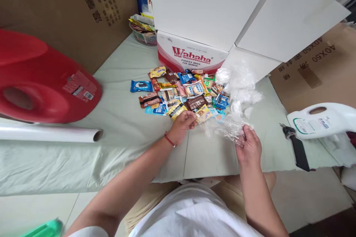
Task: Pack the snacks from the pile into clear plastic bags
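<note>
A crinkled clear plastic bag (229,130) stretches over the near side of a snack pile, pinched at its right end by my right hand (249,145). My left hand (183,123), with a red cord at the wrist, is closed, its fingertips on the left edge of a small yellow snack packet (204,114). The bag's left part lies just below that packet. Around them lie several wrapped snacks, among them a brown packet (196,102), a black and yellow packet (176,109) and a blue packet (141,86) off to the left.
Crumpled clear plastic bags (244,87) are heaped right of the snacks. Behind stands a Wahaha carton (191,57). A red jug (50,81) and a white film roll (50,133) lie left. At right are a white bottle (319,120) and a black-handled tool (299,152).
</note>
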`<state>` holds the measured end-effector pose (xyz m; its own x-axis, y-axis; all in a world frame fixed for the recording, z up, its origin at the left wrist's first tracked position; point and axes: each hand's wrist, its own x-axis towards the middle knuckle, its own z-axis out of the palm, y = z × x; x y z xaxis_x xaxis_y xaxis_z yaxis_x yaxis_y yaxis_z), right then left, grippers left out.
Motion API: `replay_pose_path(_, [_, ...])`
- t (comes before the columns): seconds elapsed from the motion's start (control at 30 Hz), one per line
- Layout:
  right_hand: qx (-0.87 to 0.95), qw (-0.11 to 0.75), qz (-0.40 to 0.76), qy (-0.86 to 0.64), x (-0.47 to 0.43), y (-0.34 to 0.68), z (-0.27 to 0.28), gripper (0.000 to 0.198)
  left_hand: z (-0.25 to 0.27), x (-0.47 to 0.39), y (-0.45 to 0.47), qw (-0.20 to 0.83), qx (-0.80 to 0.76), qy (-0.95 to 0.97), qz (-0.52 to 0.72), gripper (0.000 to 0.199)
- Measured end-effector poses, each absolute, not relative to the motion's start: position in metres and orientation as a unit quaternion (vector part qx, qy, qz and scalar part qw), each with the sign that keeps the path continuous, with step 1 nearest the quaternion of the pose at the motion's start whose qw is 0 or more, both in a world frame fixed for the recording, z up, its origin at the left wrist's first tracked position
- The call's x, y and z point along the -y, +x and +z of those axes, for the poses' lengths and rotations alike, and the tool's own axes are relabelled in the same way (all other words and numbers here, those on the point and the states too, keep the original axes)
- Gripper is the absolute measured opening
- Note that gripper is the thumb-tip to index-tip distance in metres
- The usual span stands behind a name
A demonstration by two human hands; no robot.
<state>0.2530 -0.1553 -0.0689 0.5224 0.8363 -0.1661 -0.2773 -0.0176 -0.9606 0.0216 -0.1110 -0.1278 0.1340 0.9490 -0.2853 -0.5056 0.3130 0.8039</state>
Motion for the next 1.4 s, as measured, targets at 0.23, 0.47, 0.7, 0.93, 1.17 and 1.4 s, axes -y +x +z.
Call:
replay_pose_path(0.23, [0.128,0.694,0.492,-0.509,0.158,0.238,-0.065,0.044,-0.103,0.139,0.065,0.744,-0.418,0.108,0.510,0.055])
replay_pose_path(0.47, [0.069,0.660,0.612,-0.431,0.171,0.269,-0.058,0.035,-0.098,0.152,0.083,0.719,-0.463,0.056,0.515,0.038])
replay_pose_path(0.7, [0.106,0.629,0.718,-0.277,0.194,0.287,-0.059,0.026,-0.094,0.173,0.110,0.840,-0.435,0.056,0.319,0.043])
replay_pose_path(0.93, [0.087,0.641,0.718,-0.259,0.213,0.288,-0.049,0.022,-0.094,0.172,0.136,0.905,-0.292,0.038,0.307,0.034])
replay_pose_path(1.17, [0.106,0.672,0.663,-0.313,0.221,0.318,-0.058,0.017,-0.102,0.161,0.106,0.829,-0.316,0.068,0.456,0.019])
replay_pose_path(1.4, [0.293,0.648,0.514,-0.479,0.234,0.292,-0.073,0.018,-0.102,0.180,0.101,0.883,-0.293,0.177,0.322,0.043])
